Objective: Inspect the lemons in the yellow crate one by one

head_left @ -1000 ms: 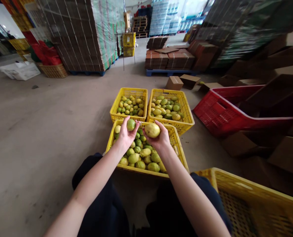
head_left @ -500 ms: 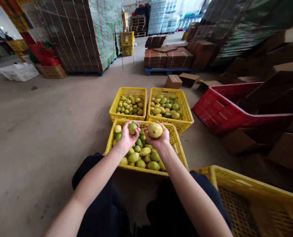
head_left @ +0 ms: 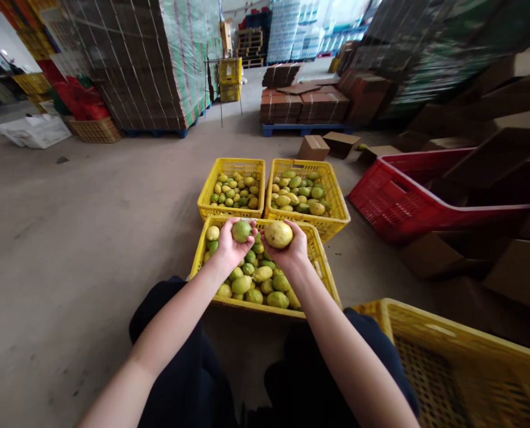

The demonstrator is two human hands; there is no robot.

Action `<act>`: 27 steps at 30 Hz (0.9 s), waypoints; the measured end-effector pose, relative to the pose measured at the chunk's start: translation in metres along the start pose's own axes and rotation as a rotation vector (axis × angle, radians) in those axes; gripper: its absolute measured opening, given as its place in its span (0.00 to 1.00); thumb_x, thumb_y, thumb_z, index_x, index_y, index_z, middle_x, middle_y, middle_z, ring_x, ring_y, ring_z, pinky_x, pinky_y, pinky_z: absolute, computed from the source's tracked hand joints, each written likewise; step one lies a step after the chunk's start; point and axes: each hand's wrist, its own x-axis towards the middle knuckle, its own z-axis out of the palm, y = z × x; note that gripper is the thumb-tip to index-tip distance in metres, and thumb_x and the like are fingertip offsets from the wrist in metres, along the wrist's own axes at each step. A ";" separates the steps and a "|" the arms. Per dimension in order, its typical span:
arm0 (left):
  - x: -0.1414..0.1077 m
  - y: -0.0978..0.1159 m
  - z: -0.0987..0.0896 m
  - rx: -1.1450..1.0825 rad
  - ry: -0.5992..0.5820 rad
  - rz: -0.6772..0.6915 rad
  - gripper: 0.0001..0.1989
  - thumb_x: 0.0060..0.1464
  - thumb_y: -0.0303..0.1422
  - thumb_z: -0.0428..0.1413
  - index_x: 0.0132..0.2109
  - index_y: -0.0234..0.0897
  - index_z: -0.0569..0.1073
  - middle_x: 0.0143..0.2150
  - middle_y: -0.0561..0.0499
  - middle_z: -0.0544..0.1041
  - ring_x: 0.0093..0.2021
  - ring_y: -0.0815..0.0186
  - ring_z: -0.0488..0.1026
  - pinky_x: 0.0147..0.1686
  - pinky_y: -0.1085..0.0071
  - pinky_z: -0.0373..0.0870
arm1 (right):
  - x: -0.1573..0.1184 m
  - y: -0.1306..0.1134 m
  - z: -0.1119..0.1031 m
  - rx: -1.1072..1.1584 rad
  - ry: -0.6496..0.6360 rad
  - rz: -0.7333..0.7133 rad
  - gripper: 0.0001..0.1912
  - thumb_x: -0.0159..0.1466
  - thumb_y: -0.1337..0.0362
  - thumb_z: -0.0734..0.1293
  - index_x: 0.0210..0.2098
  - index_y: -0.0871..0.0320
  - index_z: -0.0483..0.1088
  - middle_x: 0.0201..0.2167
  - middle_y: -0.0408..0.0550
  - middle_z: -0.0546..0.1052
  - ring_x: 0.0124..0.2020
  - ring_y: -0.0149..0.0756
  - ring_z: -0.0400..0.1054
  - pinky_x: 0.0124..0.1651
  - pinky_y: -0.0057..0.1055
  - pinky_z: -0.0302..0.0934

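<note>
My left hand (head_left: 230,248) is closed round a small green lemon (head_left: 241,231). In my right hand (head_left: 295,250) rests a larger yellow lemon (head_left: 278,235), the fingers curled under and behind it. Both hands are held side by side above the near yellow crate (head_left: 331,279), and the two fruits are a short gap apart. Green and yellow lemons (head_left: 262,274) lie loose in that crate, some of them hidden by my hands and forearms.
Two more yellow crates of lemons, one left (head_left: 202,202) and one right (head_left: 336,208), stand just beyond. A large yellow crate (head_left: 452,336) is at lower right. A red crate (head_left: 376,196) with cardboard is further right. Wrapped carton stacks (head_left: 126,65) stand behind.
My hands have shifted very slightly closer together, and the green lemon is turned a little, more of it showing. Both fruits stay held; the crates have not moved.
</note>
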 end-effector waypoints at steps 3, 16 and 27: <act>-0.003 -0.001 0.001 0.031 -0.028 0.068 0.07 0.55 0.30 0.49 0.33 0.32 0.70 0.27 0.46 0.72 0.28 0.64 0.73 0.21 0.75 0.70 | 0.001 -0.002 -0.001 -0.012 0.012 -0.033 0.06 0.62 0.62 0.63 0.30 0.57 0.65 0.19 0.42 0.73 0.22 0.34 0.70 0.26 0.33 0.71; 0.009 0.000 -0.009 -0.014 -0.003 -0.038 0.15 0.61 0.35 0.46 0.38 0.29 0.73 0.29 0.44 0.75 0.27 0.66 0.72 0.21 0.75 0.71 | 0.004 0.002 -0.002 -0.069 0.049 0.074 0.13 0.65 0.64 0.54 0.31 0.59 0.68 0.19 0.47 0.75 0.22 0.37 0.70 0.24 0.31 0.67; 0.009 -0.001 -0.008 -0.022 0.081 0.032 0.14 0.62 0.35 0.45 0.35 0.32 0.72 0.31 0.44 0.75 0.32 0.64 0.75 0.29 0.72 0.76 | 0.000 0.002 -0.005 -0.052 0.076 0.030 0.03 0.58 0.65 0.62 0.28 0.55 0.65 0.17 0.40 0.71 0.20 0.34 0.66 0.24 0.33 0.68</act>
